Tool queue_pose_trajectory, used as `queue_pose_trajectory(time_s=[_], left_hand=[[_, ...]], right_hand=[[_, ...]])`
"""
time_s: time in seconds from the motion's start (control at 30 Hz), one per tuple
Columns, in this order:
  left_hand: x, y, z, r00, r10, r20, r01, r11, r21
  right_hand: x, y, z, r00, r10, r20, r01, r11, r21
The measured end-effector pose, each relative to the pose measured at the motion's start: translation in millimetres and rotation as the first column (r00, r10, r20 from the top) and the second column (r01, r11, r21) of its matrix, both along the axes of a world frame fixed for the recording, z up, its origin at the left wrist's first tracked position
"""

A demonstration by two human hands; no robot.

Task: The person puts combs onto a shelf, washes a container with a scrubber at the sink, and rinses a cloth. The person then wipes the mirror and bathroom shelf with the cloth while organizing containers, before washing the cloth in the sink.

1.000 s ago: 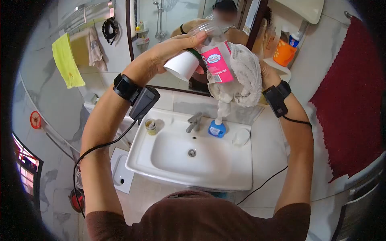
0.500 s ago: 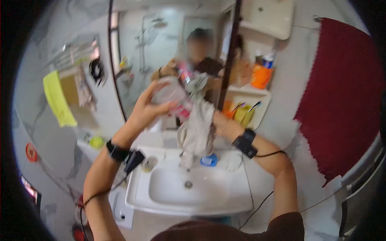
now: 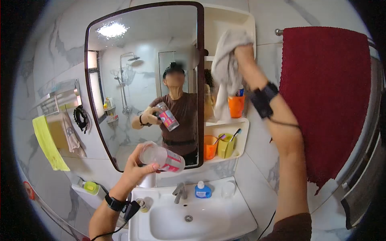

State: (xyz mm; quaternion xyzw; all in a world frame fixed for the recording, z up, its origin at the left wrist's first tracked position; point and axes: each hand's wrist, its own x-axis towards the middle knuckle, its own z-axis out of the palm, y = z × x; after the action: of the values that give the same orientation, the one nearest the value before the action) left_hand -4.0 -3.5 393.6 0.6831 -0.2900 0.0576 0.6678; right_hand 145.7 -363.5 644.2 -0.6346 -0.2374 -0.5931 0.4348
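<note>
My left hand [image 3: 138,168] is wrapped round a clear plastic jar [image 3: 163,156] with a pink label, tilted on its side in front of the mirror [image 3: 140,92]. White items that were by the jar are partly hidden; a white cylinder [image 3: 147,180] shows just below my left hand. Raised at the upper right, my right hand [image 3: 244,54] grips a light grey cloth [image 3: 228,66], which hangs down before the open shelves [image 3: 231,16]. Motion blurs the fingers of my right hand.
Below is a white sink [image 3: 169,223] with a faucet [image 3: 180,193], a blue bottle [image 3: 202,190] and a small jar [image 3: 142,205]. Orange cups [image 3: 236,106] and a green cup [image 3: 226,145] stand on the shelves. A dark red towel [image 3: 325,100] hangs at right.
My right hand has moved the cloth away from the jar, up and right to the shelves. My left hand has lowered the jar relative to the mirror. The view has tilted upward.
</note>
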Motion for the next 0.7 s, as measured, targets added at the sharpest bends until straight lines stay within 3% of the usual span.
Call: queue_pose_trajectory(time_s=[0.07, 0.17, 0.2, 0.23, 0.33, 0.43, 0.53, 0.57, 0.67, 0.7], left_hand=[[3, -4, -3, 0.998, -0.046, -0.039, 0.046, 0.999, -0.018], [11, -6, -8, 0.992, -0.092, -0.081, 0.088, 0.995, -0.047], [13, -6, -10, 0.99, -0.103, -0.096, 0.098, 0.994, -0.057], [13, -7, -10, 0.993, -0.075, -0.096, 0.069, 0.996, -0.058], [15, -9, -10, 0.996, -0.007, -0.094, 0.0, 0.998, -0.067], [22, -6, -14, 0.996, -0.003, -0.091, -0.004, 0.997, -0.081], [24, -6, -14, 0.995, -0.016, -0.099, 0.008, 0.997, -0.077], [23, -8, -11, 0.996, -0.009, -0.092, 0.002, 0.997, -0.072], [17, -16, -7, 0.997, -0.009, -0.077, 0.003, 0.997, -0.079], [17, -19, -6, 0.998, -0.018, -0.068, 0.012, 0.995, -0.096]], right_hand=[[-8, -11, 47, 0.861, -0.465, 0.208, 0.486, 0.871, -0.064], [54, -56, 76, 0.471, -0.712, 0.52, 0.867, 0.484, -0.123], [58, -60, 69, 0.52, -0.802, 0.295, 0.826, 0.384, -0.412], [60, -62, 59, 0.474, -0.878, 0.065, 0.672, 0.313, -0.671], [69, -63, 39, 0.597, -0.758, -0.262, 0.41, 0.57, -0.712], [41, -54, 46, 0.58, -0.605, -0.545, 0.135, 0.732, -0.668], [40, -38, 46, 0.671, -0.573, -0.471, 0.064, 0.678, -0.733], [50, -29, 44, 0.656, -0.639, -0.403, 0.177, 0.648, -0.74], [62, -26, 47, 0.645, -0.698, -0.31, 0.259, 0.582, -0.771], [64, -29, 46, 0.714, -0.664, -0.222, 0.3, 0.577, -0.76]])
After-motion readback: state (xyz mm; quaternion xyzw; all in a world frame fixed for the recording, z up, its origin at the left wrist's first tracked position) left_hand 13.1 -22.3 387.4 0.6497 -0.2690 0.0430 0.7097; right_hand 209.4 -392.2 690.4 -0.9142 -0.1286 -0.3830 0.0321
